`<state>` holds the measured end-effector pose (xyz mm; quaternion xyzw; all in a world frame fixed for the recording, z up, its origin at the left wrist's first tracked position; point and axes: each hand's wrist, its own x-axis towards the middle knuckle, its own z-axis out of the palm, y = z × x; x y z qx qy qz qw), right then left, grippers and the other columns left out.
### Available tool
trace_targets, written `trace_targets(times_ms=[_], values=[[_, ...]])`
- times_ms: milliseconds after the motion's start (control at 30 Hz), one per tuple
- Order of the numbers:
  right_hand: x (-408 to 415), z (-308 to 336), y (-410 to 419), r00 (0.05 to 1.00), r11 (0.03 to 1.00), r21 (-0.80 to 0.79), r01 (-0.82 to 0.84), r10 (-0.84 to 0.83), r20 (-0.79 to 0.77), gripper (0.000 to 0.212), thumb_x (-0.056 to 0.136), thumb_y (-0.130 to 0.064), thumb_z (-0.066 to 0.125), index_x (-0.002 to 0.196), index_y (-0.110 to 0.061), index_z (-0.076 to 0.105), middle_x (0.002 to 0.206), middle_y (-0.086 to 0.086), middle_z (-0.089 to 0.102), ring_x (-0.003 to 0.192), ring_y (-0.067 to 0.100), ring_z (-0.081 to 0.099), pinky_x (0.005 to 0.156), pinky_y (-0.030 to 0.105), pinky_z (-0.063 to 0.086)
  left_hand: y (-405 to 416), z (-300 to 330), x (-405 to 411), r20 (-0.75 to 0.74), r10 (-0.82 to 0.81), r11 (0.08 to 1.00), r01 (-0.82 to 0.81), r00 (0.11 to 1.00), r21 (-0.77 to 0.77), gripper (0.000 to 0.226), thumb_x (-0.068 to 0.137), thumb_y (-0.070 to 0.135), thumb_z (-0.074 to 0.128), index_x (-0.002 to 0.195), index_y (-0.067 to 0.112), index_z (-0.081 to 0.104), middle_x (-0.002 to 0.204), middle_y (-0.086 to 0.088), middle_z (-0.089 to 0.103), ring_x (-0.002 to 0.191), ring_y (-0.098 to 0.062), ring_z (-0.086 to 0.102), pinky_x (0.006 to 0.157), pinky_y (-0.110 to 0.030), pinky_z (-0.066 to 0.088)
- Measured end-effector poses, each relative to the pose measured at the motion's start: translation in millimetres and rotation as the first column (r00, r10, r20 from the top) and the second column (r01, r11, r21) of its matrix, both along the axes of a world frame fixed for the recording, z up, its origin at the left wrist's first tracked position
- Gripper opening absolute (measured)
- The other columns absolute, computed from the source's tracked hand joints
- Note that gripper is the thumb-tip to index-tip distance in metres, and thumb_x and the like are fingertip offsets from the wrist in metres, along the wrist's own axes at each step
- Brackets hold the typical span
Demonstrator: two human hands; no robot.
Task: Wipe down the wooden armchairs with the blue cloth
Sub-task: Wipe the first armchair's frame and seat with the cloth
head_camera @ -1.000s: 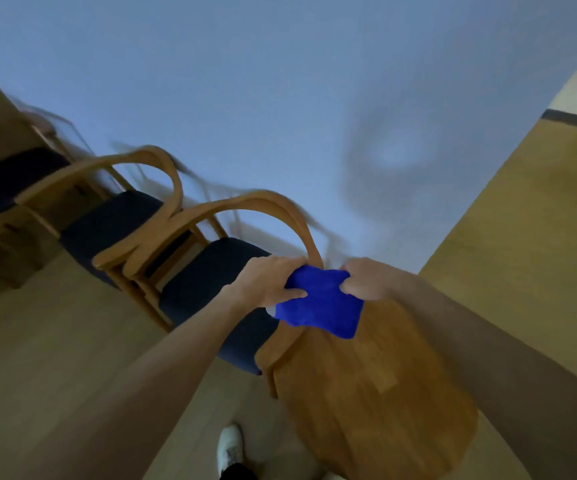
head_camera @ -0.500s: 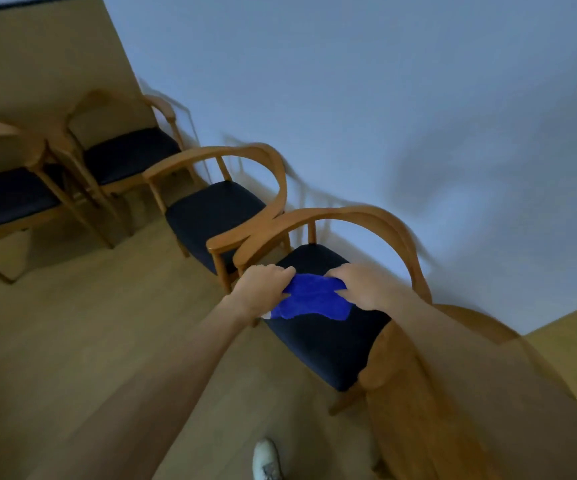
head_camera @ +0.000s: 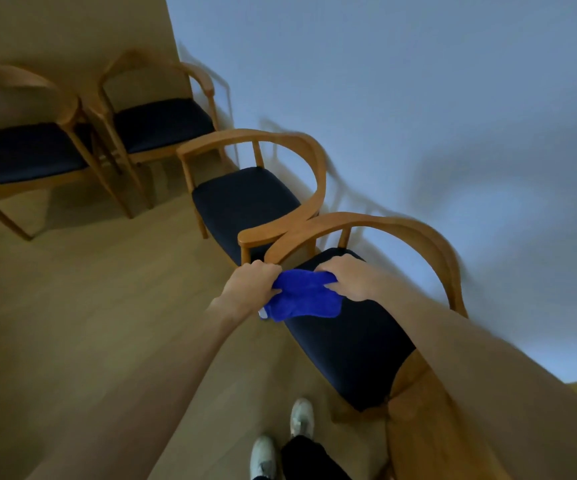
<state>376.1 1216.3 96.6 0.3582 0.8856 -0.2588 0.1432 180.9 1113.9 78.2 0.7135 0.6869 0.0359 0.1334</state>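
From the head camera, the left hand (head_camera: pixel 250 284) and the right hand (head_camera: pixel 347 280) both hold the blue cloth (head_camera: pixel 302 296), each with fingers curled round one end of it. The cloth hangs bunched between them, above the front left corner of the dark seat (head_camera: pixel 346 337) of the nearest armchair (head_camera: pixel 422 233) and just below the front tip of that chair's left armrest (head_camera: pixel 289 245). It does not appear to be pressed against any wood yet.

The cloth's long axis runs roughly left to right between the two hands, tilted slightly down toward the left, where a pale tag or corner (head_camera: pixel 263 313) peeks out near the left wrist. Its loose lower edge droops toward the seat.

What could go wrong, as I judge it: the cloth is crumpled, so a pass along the armrest might touch only a narrow strip of wood. The second armchair (head_camera: pixel 280 140) stands so near that its armrest (head_camera: pixel 263 233) overlaps the nearest chair's, so the gap between them may be skipped, or a knuckle may knock it. Two more armchairs (head_camera: pixel 162 64) wait along the far wall, well apart.
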Motion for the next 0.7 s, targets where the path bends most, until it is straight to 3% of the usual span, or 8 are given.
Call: trace_targets(times_ms=[167,300,433,567,700], values=[[-11.0,-28.2,46.2,0.999,0.997,-0.073,0.027,-0.030,-0.037,0.025,0.095,-0.015,0.060,0.118,-0.025,0.062,0.103,-0.007,0.065,0.091,0.008,0.063,0.080,0.027,0.053,33.2,-20.0,-11.0,0.038,0.058,0.996,-0.055,0.998,-0.072,0.011,0.091,0.033,0.059,0.096,0.023,0.056,0.089,0.005,0.063,0.080,-0.014,0.059,0.067,-0.028,0.046],[-12.8,-74.0,83.7,0.989,0.978,-0.174,0.116,-0.129,-0.066,0.025,0.090,-0.016,0.066,0.106,-0.035,0.061,0.100,-0.016,0.058,0.094,0.007,0.060,0.077,0.022,0.047,56.3,-61.0,-11.6,0.109,0.122,0.974,-0.098,0.987,-0.203,0.011,0.087,0.034,0.060,0.091,0.025,0.054,0.085,0.005,0.062,0.078,-0.014,0.060,0.062,-0.027,0.044],[-20.3,-123.8,129.7,0.956,0.944,-0.239,0.226,-0.262,-0.132,0.037,0.090,-0.021,0.067,0.122,-0.035,0.055,0.111,-0.018,0.053,0.107,0.002,0.052,0.091,0.024,0.043,94.4,-113.2,-21.2,0.185,0.303,0.921,-0.238,0.935,-0.308,0.015,0.088,0.036,0.059,0.094,0.023,0.057,0.086,0.004,0.063,0.079,-0.016,0.060,0.069,-0.036,0.053],[-43.8,-168.1,178.2,0.909,0.909,-0.257,0.327,-0.378,-0.178,0.053,0.094,-0.019,0.063,0.141,-0.028,0.041,0.139,-0.008,0.051,0.131,0.012,0.045,0.103,0.031,0.038,129.3,-165.3,-29.8,0.373,0.601,0.799,-0.527,0.706,-0.290,0.021,0.088,0.039,0.063,0.097,0.029,0.046,0.077,0.016,0.054,0.070,-0.002,0.054,0.055,-0.020,0.039],[-71.4,-204.0,219.5,0.889,0.895,-0.261,0.363,-0.416,-0.191,0.056,0.096,-0.021,0.061,0.145,-0.025,0.036,0.145,-0.002,0.047,0.135,0.019,0.043,0.107,0.038,0.039,168.1,-197.7,-39.4,0.525,0.721,0.654,-0.694,0.451,-0.301,0.023,0.089,0.036,0.064,0.096,0.030,0.043,0.079,0.015,0.054,0.068,0.000,0.054,0.047,-0.013,0.036]])
